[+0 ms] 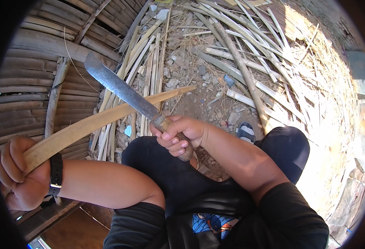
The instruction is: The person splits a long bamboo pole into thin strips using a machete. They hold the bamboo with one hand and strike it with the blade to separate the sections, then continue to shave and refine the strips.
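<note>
While my left hand [18, 174] clenches the bamboo strip [103, 120], my right hand [180, 135] grasps the machete [124, 91], its blade resting across the strip.

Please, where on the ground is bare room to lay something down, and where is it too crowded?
One bare patch of dirt lies past the right hand, between the leaning bundle of split strips and the long bamboo pole. Right of that pole, strips pile thickly. The left hand grips a bamboo slat beside a woven bamboo panel.
</note>
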Demonstrator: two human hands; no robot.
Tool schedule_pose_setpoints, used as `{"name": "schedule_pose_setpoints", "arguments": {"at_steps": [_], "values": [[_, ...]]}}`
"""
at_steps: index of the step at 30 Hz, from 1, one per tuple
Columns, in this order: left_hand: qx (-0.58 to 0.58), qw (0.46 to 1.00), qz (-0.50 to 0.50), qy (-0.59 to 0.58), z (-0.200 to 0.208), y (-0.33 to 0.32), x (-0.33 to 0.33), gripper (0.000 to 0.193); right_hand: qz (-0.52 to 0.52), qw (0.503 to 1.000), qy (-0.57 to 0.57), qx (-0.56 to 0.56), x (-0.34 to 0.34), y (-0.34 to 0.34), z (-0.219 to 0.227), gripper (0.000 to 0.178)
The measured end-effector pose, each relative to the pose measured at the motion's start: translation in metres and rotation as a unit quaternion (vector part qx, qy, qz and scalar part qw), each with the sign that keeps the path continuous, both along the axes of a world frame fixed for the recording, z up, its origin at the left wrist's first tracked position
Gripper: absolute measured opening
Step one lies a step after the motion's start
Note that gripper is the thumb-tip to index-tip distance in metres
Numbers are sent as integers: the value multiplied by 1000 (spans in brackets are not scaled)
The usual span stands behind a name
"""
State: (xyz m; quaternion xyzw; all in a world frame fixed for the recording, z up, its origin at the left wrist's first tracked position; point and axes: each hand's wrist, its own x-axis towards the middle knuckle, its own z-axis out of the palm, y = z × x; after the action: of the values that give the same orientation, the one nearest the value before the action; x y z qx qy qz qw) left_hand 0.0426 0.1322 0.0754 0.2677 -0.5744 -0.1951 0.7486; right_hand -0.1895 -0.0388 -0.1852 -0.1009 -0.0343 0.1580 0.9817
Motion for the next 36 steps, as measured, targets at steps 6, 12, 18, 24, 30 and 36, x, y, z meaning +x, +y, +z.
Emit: {"name": "schedule_pose_setpoints", "arguments": {"at_steps": [6, 12, 18, 24, 30, 36], "values": [[2, 1000, 2, 11, 1, -2, 0, 34, 3, 1000, 9, -1, 2, 3, 6, 14], [26, 999, 16, 35, 6, -4, -4, 41, -10, 1000, 22, -7, 1, -3, 2, 13], [-4, 999, 38, 26, 2, -3, 0, 34, -28, 995, 32, -86, 6, -1, 2, 17], [-1, 998, 59, 36, 0, 1, 8, 33, -95, 953, 73, -279, 10, 2, 28, 15], [-17, 991, 117, 65, -2, -1, 5, 36, -203, 744, 68, -633, 13, -4, 28, 46], [-11, 994, 84, 71, -2, 7, 16, 45, -239, 666, 77, -703, 13, 3, 31, 55]]}}
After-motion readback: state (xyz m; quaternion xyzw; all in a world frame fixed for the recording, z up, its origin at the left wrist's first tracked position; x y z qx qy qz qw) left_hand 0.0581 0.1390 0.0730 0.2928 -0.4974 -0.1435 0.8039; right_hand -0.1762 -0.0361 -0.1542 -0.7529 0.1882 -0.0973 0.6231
